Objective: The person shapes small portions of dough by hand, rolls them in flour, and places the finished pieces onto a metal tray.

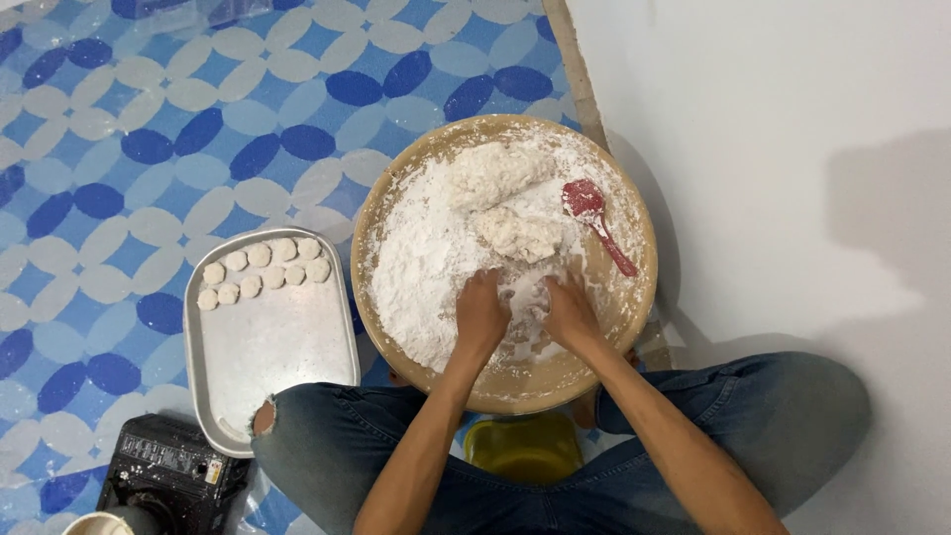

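Floury dough (523, 315) sits between both hands, left hand (481, 315) and right hand (570, 312), palms down, grips curled onto it in the round wooden tray (634, 297).

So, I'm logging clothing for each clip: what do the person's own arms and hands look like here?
Both forearms are bare: no sleeves, gloves, watch or rings visible. The left hand and right hand look dusted with white flour. Below them show blue jeans, ripped at one knee.

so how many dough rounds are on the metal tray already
9 dough rounds, all at the far end of the metal tray, in two rows: five behind, from 239,263 to 321,272, and four in front, from 209,301 to 275,280. None looks hidden.
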